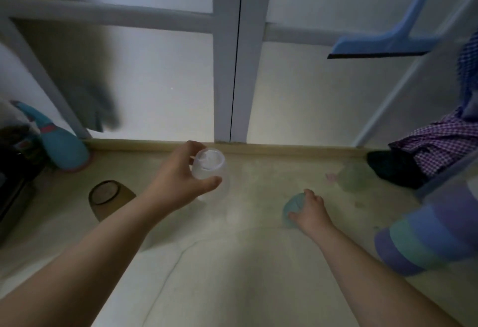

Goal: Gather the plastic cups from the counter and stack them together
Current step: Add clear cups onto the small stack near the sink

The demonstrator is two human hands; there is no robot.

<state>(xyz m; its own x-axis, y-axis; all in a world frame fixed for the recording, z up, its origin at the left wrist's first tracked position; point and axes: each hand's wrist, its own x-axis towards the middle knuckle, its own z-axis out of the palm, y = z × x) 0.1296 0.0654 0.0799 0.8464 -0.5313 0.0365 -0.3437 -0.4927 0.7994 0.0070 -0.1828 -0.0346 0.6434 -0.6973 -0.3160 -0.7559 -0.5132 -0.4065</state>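
Observation:
My left hand grips a clear plastic cup, upside down and lifted a little above the counter. My right hand is closed around a pale blue cup that stands upside down on the counter. A brown translucent cup rests upside down at the left. A faint green translucent cup stands farther right, near the window sill.
A teal spray bottle stands at the back left beside a dark object. Checked purple cloth lies at the back right. A striped container sits at the right edge. A blue squeegee hangs on the window.

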